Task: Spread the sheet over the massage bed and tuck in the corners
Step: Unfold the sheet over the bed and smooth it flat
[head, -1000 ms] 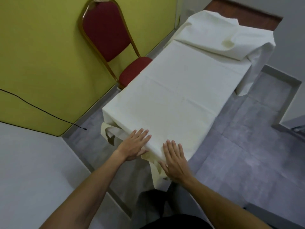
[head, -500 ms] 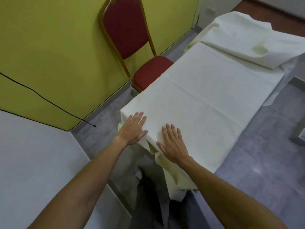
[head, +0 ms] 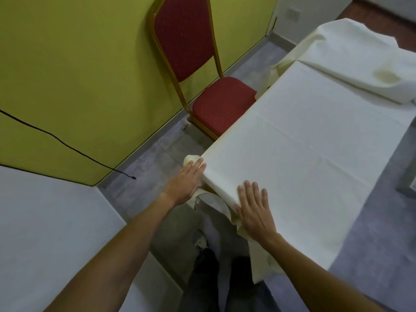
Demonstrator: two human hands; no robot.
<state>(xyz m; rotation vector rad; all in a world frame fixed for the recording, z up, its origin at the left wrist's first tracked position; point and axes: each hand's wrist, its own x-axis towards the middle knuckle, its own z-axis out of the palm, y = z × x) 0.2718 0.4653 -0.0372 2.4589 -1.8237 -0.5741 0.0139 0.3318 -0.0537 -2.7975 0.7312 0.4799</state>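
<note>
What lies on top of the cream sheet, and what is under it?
On the cream fabric sheet, the right hand lies flat at the near edge, the left hand touches the near corner, and bunched cream cloth lies at the far end. The bed underneath is covered, unseen.

A red upholstered chair with a gold metal frame (head: 221, 104) stands at twelve o'clock against the yellow-green wall (head: 78, 64). At nine o'clock a thin black cable (head: 90, 157) trails onto the grey tiled floor (head: 144, 154).

The left hand (head: 187, 183) has slid off the top of the sheet (head: 304, 154) and now presses flat against the side of the near left corner of the bed (head: 351, 188). The right hand (head: 255, 213) has moved closer to this corner.
</note>
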